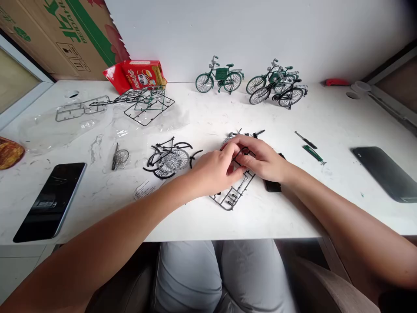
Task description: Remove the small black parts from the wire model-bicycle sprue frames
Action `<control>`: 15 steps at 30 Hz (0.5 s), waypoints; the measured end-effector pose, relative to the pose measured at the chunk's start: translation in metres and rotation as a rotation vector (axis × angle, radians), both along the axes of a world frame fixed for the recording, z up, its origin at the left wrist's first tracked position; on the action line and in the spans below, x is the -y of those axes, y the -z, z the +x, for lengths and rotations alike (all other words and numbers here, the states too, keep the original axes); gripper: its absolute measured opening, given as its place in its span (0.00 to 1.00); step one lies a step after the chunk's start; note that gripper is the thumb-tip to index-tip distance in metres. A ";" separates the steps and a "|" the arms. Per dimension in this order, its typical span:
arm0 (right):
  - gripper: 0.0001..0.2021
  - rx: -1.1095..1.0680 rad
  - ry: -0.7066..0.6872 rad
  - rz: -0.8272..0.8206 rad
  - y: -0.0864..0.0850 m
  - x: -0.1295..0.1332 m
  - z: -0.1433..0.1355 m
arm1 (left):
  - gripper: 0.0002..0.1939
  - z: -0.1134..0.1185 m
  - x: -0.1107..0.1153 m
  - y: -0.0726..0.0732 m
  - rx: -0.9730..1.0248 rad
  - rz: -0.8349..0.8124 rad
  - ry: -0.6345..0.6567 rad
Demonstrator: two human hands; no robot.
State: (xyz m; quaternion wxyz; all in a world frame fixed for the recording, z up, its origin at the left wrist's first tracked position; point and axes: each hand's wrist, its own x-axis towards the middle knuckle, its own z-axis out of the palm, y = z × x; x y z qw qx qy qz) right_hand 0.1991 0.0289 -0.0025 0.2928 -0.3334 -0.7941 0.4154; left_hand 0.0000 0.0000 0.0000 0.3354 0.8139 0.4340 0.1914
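Observation:
My left hand (216, 171) and my right hand (260, 158) meet over the middle of the table. Both have their fingers closed around a black plastic parts frame (233, 200), which carries small molded pieces. The upper part of the frame is covered by my fingers. Just beyond my hands lie small silver and black bicycle parts (259, 133), partly hidden. A black flat object (273, 186) sticks out from under my right wrist. Left of my left hand is a pile of loose model bicycle parts (172, 158), with black fenders, a frame and silver spoked wheels.
Assembled model bicycles stand at the back, a green one (220, 78) and others (276, 89). Empty parts frames (148, 106) lie on plastic bags beside a red box (143, 74). A phone (50, 202) is left; a screwdriver (306, 140), green tweezers (313, 153) and a dark case (386, 171) lie right.

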 end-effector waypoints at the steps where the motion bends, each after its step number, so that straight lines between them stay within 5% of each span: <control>1: 0.11 0.000 0.008 0.008 0.001 0.000 0.000 | 0.16 0.000 0.000 0.000 0.003 -0.007 -0.004; 15: 0.13 -0.009 0.205 0.080 0.011 -0.001 -0.004 | 0.17 -0.005 -0.012 0.018 0.262 -0.120 -0.069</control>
